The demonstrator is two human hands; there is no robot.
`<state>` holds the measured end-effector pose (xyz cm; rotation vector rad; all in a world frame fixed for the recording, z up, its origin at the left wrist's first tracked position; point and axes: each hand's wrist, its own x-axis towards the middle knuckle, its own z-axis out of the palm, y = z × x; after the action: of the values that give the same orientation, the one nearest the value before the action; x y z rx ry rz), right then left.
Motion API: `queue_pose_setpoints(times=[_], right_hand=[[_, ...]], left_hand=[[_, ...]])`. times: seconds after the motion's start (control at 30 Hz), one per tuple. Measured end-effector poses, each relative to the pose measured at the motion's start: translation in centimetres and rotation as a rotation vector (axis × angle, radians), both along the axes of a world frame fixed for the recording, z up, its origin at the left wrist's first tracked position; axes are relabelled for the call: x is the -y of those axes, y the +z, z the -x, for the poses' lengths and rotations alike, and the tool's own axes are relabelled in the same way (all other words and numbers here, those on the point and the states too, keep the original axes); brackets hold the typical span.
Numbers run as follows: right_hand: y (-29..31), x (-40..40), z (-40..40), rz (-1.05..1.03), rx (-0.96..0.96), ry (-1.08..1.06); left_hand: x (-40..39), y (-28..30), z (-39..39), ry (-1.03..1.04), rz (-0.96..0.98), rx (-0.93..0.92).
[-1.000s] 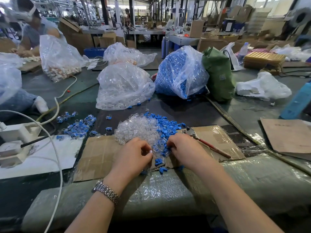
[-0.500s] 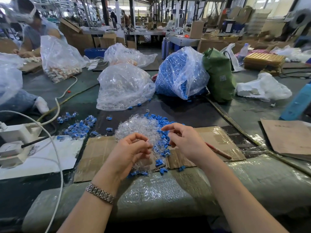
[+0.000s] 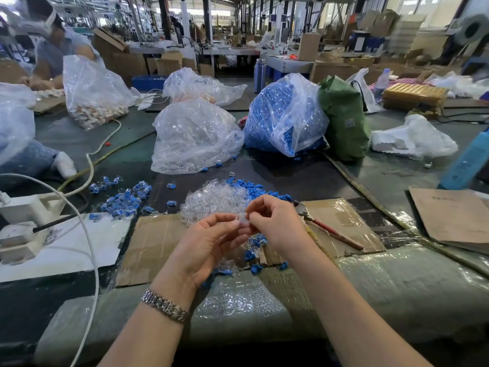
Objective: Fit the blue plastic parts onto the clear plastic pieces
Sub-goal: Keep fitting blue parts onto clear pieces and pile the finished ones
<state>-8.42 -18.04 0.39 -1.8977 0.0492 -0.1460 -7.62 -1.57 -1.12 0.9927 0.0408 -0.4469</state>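
A heap of clear plastic pieces (image 3: 211, 202) lies on the table, with loose blue plastic parts (image 3: 254, 188) behind it and more blue parts (image 3: 252, 256) under my hands. My left hand (image 3: 209, 242) and my right hand (image 3: 275, 223) meet just above the cardboard sheet (image 3: 153, 245). Between their fingertips they pinch one small clear piece (image 3: 243, 221). Whether a blue part sits on it is hidden by my fingers. A pile of fitted blue-and-clear pieces (image 3: 124, 198) lies to the left.
Behind the heap stand a bag of clear pieces (image 3: 193, 136), a bag of blue parts (image 3: 283, 115) and a green bag (image 3: 344, 120). Red-handled pliers (image 3: 328, 229) lie at the right. A white power strip (image 3: 23, 223) with cables sits left. Another person works at the far left.
Both hands have lifted off the piles and come together. One second ago they were picking in the heap; now their fingertips meet around a clear piece.
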Motion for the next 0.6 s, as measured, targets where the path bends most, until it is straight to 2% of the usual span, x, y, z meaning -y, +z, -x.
queue_pose_setpoints(times=[0.07,0.17,0.27,0.37,0.6], right_hand=[[-0.1,0.5,-0.3,0.042,0.011,-0.042],[-0.2,2.3,-0.6,0.469,0.03,-0.176],[-0.7,3.4,-0.9,0.758,-0.037,-0.099],[-1.6,3.1,-0.9,0.837,-0.09,-0.034],[-2.5,2.3,-1.2,0.953,-0.035,-0.064]], left_hand=[[-0.2,0.0,-0.1,0.027,0.009,0.022],[-0.9,0.1,-0.4,0.062,0.023,0.04],[-1.4,0.0,-0.6,0.063,0.028,0.038],[-1.5,-0.1,-0.5,0.057,0.018,0.045],[-1.6,0.0,-0.3,0.026,-0.004,0.07]])
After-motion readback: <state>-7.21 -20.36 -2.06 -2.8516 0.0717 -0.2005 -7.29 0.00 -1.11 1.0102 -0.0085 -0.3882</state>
